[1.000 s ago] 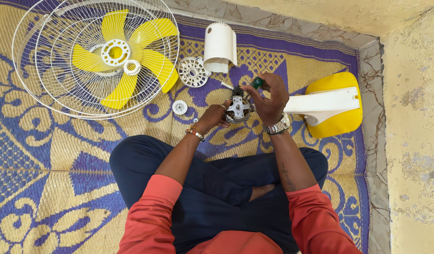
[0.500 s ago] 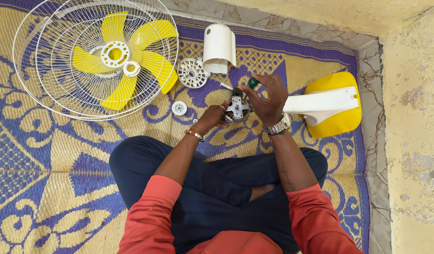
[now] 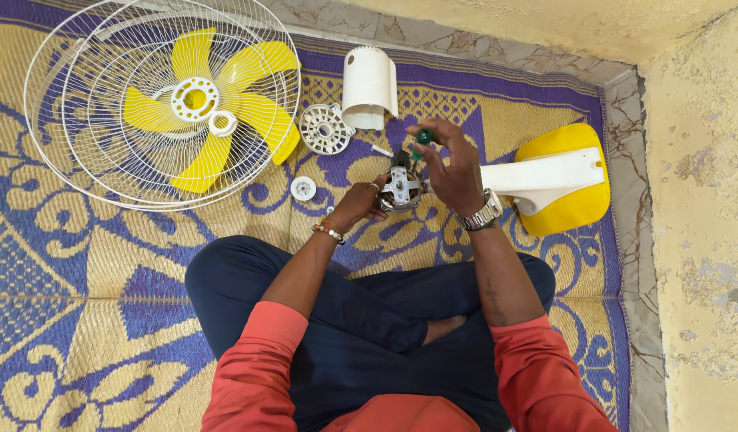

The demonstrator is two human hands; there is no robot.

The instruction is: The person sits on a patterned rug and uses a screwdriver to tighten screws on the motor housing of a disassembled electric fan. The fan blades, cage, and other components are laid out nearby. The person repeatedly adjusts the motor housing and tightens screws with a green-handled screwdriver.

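Motor (image 3: 399, 189) of the fan sits just above our crossed legs, over the woven mat (image 3: 81, 264); our left hand (image 3: 359, 204) grasps its side. Our right hand (image 3: 453, 164) pinches a green-handled screwdriver (image 3: 421, 140) above it. Nearby lie the white grille (image 3: 57, 152), yellow blades (image 3: 249, 108) and yellow base (image 3: 573, 208).

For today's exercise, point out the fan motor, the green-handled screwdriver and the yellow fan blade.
fan motor (image 3: 400, 190), head view, on its metal front plate.
green-handled screwdriver (image 3: 423, 138), head view, on the green handle.
yellow fan blade (image 3: 261, 118), head view, on one yellow vane.
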